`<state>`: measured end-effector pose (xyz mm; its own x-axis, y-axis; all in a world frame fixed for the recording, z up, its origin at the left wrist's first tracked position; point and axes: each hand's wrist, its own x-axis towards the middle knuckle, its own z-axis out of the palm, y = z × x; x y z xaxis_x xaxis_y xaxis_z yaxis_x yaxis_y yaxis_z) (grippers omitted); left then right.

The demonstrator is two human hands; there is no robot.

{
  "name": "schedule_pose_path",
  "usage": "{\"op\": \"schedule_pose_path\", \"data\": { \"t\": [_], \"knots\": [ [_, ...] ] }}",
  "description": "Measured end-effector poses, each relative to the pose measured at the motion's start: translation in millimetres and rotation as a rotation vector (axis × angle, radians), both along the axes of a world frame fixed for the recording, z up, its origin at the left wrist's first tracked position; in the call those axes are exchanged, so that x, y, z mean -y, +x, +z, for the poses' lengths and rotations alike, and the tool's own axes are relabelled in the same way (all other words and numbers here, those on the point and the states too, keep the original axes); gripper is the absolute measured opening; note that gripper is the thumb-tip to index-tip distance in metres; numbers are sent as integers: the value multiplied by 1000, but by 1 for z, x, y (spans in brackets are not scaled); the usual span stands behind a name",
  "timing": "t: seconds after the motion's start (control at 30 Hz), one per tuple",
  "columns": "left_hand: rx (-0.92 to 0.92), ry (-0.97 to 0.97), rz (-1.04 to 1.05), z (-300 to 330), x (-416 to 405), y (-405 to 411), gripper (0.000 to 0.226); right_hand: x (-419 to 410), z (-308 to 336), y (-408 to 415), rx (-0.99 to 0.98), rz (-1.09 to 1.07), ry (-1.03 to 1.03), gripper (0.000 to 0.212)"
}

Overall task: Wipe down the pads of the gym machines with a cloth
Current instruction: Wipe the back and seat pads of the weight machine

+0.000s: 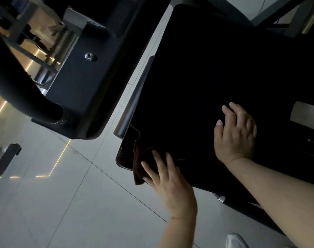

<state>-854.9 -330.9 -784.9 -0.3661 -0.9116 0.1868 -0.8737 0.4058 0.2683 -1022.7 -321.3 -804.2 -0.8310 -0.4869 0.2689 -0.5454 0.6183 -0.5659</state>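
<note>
The cloth (143, 163), dark brown and bunched, lies at the near left corner of the big black pad (215, 72), part of it hanging over the edge. The left hand (167, 176) presses it down with fingers (157, 158) straight and spread, flat on the fabric, not curled round it. The right hand (235, 135) rests on the pad well to the right, fingers loosely bent, holding nothing (it looks like a brace). The step in hand seems to be wiping this corner and its glossy rim; next, I judge, the cloth has to be swept inward across the wide untouched face, with steady pressure so it does not slide off the edge. Beside the pad runs a grey bar (133, 104); beyond it stands a dark machine frame (77, 83) with a silver bolt (89, 56), all on a pale tiled floor (63, 203). A white shoe (234, 240) shows at the bottom. Faint marks at the right edge are too small to read; no brand is legible.
</note>
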Motion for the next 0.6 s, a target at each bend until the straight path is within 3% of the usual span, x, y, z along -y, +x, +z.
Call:
{"op": "schedule_pose_path", "data": {
  "t": [0.1,0.23,0.43,0.6],
  "knots": [
    [116,-96,-9,11,49,13,41,1,2,0,36,-25,-5,46],
    [-107,-24,327,34,99,-5,41,5,3,0,75,-60,-37,45],
    [-161,63,289,16,36,-33,48,4,7,-3,194,-59,-148,54],
    [-198,58,251,-8,-6,-55,44,-6,12,-11,387,65,-280,73]
  ]
}}
